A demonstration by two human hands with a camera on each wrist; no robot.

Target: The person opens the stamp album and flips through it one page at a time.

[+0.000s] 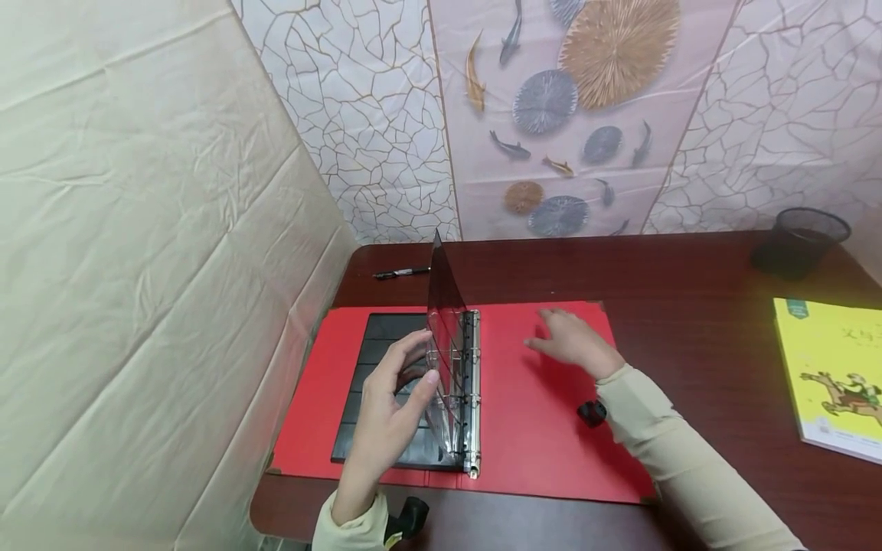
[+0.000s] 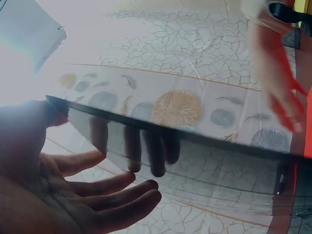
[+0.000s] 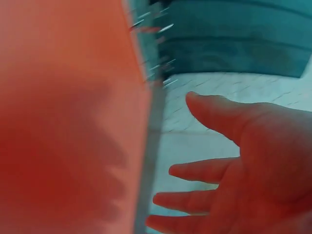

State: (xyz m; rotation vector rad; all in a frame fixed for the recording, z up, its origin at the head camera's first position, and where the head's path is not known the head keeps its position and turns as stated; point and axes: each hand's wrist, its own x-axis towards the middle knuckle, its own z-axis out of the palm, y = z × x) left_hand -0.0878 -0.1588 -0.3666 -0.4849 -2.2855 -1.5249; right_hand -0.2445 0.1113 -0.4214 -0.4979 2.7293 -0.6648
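Note:
A red ring binder (image 1: pixel 537 428) lies open on the table, with a row of metal rings (image 1: pixel 475 390) at its middle. Black pocket sheets (image 1: pixel 386 329) lie flat on its left side. One dark glossy pocket sheet (image 1: pixel 444 283) stands nearly upright at the rings. My left hand (image 1: pixel 386 413) is on the left of that sheet, thumb and fingers spread, tips right at its surface. In the left wrist view the fingers (image 2: pixel 117 185) are fairly straight and mirrored in the sheet. My right hand (image 1: pixel 575 344) hovers over the binder's bare right side, fingers extended and holding nothing.
A black pen (image 1: pixel 402 272) lies behind the binder on the dark wood table (image 1: pixel 689 306). At the right is a yellow book (image 1: pixel 834 375), with a black mesh cup (image 1: pixel 799 245) behind it. Cream cloth (image 1: pixel 172 268) hangs along the left side.

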